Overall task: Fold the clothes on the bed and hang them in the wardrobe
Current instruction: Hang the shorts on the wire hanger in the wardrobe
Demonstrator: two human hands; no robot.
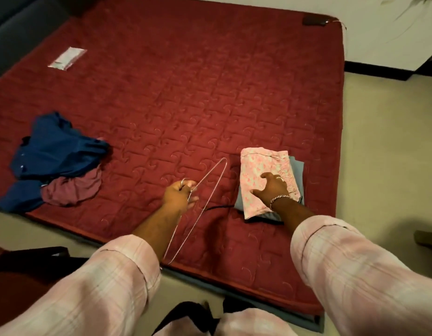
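Head view: left hand point(179, 194) grips wire hanger point(211, 187), fingers curled round it, beside the folded pink garment point(263, 166) on the red mattress point(185, 93). Right hand point(270, 187) rests on that garment, fingers spread.

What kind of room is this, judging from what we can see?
Probably a bedroom in a home. A wide red quilted mattress lies low on the floor, with a folded pink floral garment and a loose pile of blue and maroon clothes on it. The left hand holds a thin wire hanger.
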